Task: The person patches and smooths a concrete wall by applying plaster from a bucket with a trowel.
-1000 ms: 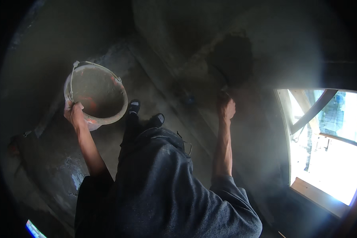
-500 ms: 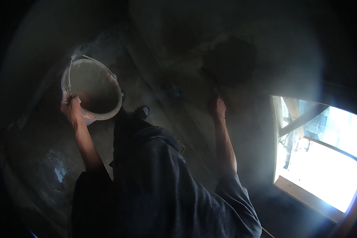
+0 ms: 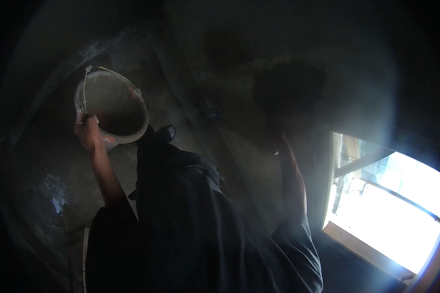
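My left hand (image 3: 88, 132) is closed on the near-left rim of a round, mortar-stained bucket (image 3: 107, 95). The bucket tilts so its mouth faces me, and its wire handle (image 3: 113, 71) stands up along the far rim. Grey residue coats the inside, whose lower part lies in shadow. Off to the right, my right hand (image 3: 282, 135) reaches out at the lower edge of a large dark patch (image 3: 289, 85) on a dim grey surface. Its fingers look curled in, but deep shadow hides what they hold.
A bright window opening (image 3: 386, 205) with a wooden frame and a slanting board (image 3: 364, 161) is at the right. My shoe (image 3: 167, 133) shows beside the bucket. A shiny pale patch (image 3: 58, 202) lies at the left. A long ledge-like line (image 3: 183, 97) crosses the middle.
My right hand has shifted slightly right and turned, going into deeper shadow. My left hand still grips the bucket, which has hardly moved. The view has tilted a little.
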`<state>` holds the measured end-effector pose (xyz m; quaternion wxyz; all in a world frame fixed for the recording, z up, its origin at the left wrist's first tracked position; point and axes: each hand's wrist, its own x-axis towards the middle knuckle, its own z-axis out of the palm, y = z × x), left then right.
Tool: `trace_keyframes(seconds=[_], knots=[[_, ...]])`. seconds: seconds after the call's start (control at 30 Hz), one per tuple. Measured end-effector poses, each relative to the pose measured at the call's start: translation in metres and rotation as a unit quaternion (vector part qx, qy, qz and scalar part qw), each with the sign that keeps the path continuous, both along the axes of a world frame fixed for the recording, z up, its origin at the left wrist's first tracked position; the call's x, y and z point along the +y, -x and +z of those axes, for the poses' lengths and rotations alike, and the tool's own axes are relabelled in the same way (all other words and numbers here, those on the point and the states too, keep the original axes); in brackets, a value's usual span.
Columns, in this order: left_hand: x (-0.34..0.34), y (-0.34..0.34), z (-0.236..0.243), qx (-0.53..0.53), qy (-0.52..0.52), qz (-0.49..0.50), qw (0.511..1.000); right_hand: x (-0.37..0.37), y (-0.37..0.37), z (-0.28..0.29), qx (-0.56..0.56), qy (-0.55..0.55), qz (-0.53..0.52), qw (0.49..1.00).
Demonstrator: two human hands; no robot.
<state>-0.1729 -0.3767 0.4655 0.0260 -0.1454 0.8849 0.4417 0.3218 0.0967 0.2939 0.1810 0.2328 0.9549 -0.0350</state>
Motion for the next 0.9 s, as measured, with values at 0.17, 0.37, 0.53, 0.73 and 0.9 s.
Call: trace_keyframes(seconds=[0.17, 0.37, 0.53, 0.73, 0.9], knots=[[-0.003, -0.012, 0.013, -0.006, 0.064, 0.015, 0.998, -0.036, 0.032, 0.11, 0.126, 0.237, -0.422, 0.866], [-0.005, -0.009, 0.015, -0.008, 0.052, -0.02, 0.998, -0.087, 0.019, 0.205, 0.235, 0.263, -0.423, 0.834], [-0.002, -0.003, 0.011, -0.004, 0.021, -0.067, 0.998, -0.109, -0.007, 0.228, 0.287, 0.253, -0.432, 0.817], [-0.024, 0.007, -0.005, 0.052, -0.019, -0.1, 0.993, -0.169, 0.02, 0.308, 0.247, 0.206, -0.516, 0.794], [-0.016, 0.011, 0.0, 0.049, 0.004, -0.136, 0.989, -0.191, 0.029, 0.292, 0.264, -0.08, -0.427, 0.861]])
